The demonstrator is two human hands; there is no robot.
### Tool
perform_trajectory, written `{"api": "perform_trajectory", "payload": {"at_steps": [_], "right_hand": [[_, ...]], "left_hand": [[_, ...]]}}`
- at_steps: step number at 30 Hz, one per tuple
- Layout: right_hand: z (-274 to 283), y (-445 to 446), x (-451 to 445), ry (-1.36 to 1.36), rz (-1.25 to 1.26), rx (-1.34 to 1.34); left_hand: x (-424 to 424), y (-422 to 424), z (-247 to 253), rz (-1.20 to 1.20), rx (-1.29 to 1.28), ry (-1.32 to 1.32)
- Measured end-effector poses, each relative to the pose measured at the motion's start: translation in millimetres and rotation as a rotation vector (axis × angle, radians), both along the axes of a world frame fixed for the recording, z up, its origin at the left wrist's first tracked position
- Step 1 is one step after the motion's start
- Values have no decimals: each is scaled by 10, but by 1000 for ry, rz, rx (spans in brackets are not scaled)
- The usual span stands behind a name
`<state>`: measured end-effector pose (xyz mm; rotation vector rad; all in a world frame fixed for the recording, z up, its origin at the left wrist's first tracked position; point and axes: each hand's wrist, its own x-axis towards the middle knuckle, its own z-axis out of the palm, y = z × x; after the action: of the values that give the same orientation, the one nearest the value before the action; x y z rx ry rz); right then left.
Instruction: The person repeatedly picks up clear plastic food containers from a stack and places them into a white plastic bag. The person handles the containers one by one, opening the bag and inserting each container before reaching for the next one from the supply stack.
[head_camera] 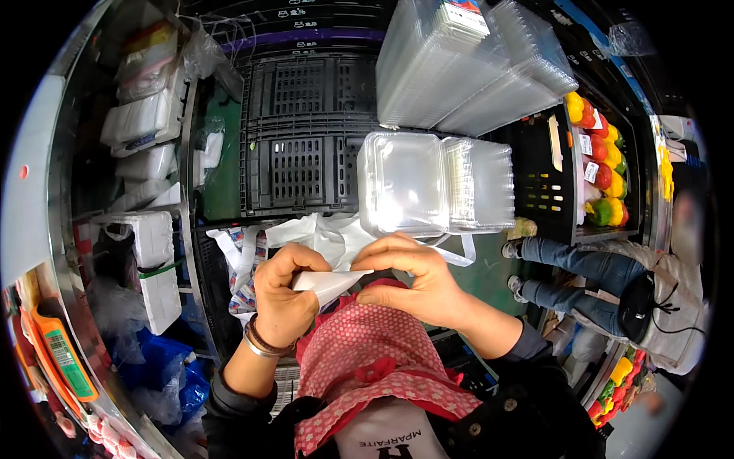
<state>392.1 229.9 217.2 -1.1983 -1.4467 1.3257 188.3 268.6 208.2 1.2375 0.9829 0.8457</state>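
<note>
In the head view my left hand pinches a folded piece of white paper-like sheet between thumb and fingers. My right hand is curved over the sheet's pointed right end, its thumb apart below. Whether its fingers grip the sheet cannot be made out. Just beyond my hands lies a crumpled white sheet or bag, partly hidden by them. Beside it is a printed bag with white straps. A clear plastic clamshell container rests beyond my right hand, against a stack of similar clear containers.
Black folding crates lie ahead. Tall stacks of clear plastic containers rise behind. At right, a black crate adjoins packed bell peppers; a person stands nearby. Left shelving holds a white foam box.
</note>
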Motion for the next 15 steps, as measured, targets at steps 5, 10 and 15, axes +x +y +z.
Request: {"api": "perform_trajectory", "payload": {"at_steps": [5,10,15], "right_hand": [[49,-329,-156,211,-71,-238],[218,-444,-230,131,-122,-207],[239,-481,-200,-82,-65,38]], "left_hand": [[-12,66,97,-132,662,169],[-100,-116,172,-168,597,31],[-196,-214,127,-189,491,28]]}}
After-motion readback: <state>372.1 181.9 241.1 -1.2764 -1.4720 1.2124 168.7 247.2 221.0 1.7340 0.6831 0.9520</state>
